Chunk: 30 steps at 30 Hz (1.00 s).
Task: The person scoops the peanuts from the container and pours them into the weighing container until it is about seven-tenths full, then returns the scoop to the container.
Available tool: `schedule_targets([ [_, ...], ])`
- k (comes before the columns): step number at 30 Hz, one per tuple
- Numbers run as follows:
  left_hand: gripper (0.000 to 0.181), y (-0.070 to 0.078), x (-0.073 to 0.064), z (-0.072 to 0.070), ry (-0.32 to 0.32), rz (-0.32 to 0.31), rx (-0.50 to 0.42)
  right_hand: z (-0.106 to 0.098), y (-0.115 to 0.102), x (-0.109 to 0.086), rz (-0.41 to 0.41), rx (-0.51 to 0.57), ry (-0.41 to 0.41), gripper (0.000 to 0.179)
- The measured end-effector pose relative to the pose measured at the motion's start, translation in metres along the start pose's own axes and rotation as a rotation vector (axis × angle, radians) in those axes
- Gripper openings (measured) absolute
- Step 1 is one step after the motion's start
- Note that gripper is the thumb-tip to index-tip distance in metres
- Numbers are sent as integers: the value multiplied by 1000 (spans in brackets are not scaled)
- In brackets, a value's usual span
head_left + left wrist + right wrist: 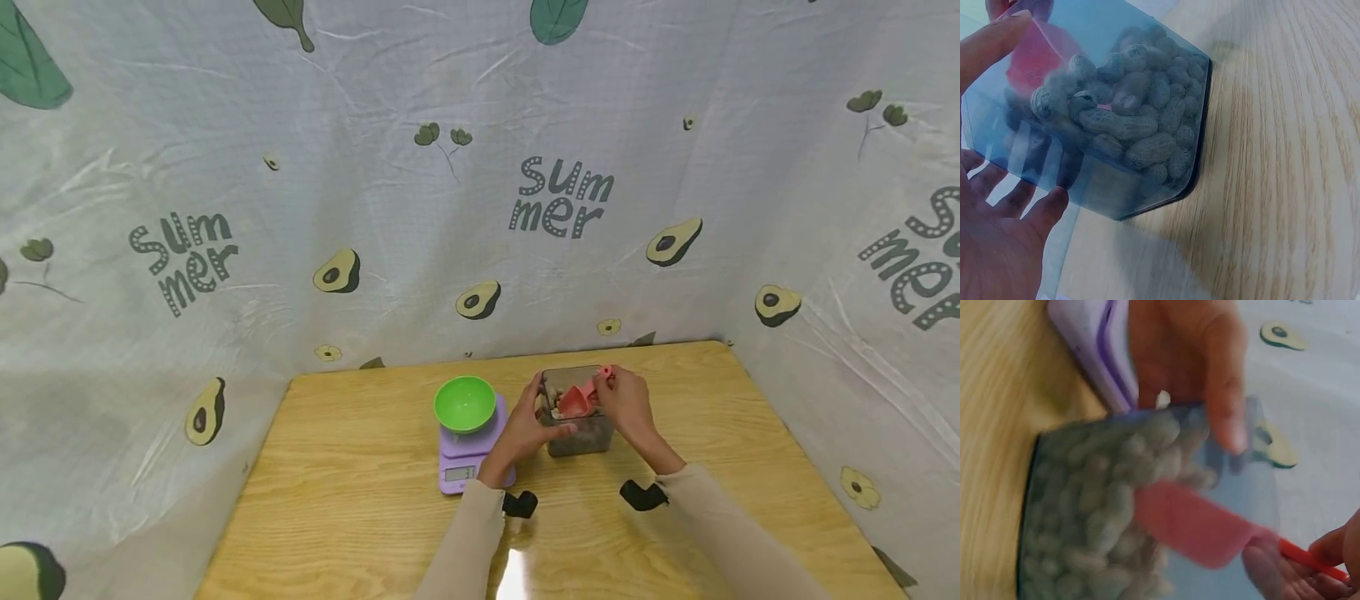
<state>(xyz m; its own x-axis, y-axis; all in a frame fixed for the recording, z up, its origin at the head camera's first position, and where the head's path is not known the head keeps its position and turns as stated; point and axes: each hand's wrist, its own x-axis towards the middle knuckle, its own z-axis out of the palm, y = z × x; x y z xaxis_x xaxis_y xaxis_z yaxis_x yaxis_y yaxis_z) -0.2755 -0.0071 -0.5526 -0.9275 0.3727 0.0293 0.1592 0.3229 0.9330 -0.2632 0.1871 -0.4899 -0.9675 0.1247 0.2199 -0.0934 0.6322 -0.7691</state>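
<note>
Right hand (628,406) closed in a pinch on the handle of the red scoop (576,403); scoop head sits below and left of those fingertips, inside the clear container (581,439), at the peanuts (1125,128). Left hand (522,429) part-open, spread round the container's near-left corner: thumb on near wall, fingers on left wall. Container stands on the wood table (337,483), between both hands. Left of left hand: purple scale (454,450), partly hidden by that wrist, green bowl (465,406) on top.
</note>
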Motion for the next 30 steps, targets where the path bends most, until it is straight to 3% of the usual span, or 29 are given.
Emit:
schedule_targets([
  [2,111,0,0,1,7,2,-3,0,0,1,2,-7,-29,27],
  [7,113,0,-2,3,5,-7,-3,-4,2,1,114,88,-72,27],
  [14,113,1,-3,5,30,6,28,-1,-6,-1,-4,-21,-82,26],
  [16,112,1,-3,5,40,9,31,-2,-7,1,54,35,-107,27],
  [21,112,1,-3,4,34,8,23,-7,-2,4,308,275,-142,31],
  [24,112,3,-4,4,28,1,20,-7,-2,4,324,332,-148,32],
  [27,111,6,-4,3,32,-17,47,-6,-4,4,310,317,-143,31],
  [30,112,7,-4,3,29,-26,75,-7,-4,6,356,351,-136,32],
])
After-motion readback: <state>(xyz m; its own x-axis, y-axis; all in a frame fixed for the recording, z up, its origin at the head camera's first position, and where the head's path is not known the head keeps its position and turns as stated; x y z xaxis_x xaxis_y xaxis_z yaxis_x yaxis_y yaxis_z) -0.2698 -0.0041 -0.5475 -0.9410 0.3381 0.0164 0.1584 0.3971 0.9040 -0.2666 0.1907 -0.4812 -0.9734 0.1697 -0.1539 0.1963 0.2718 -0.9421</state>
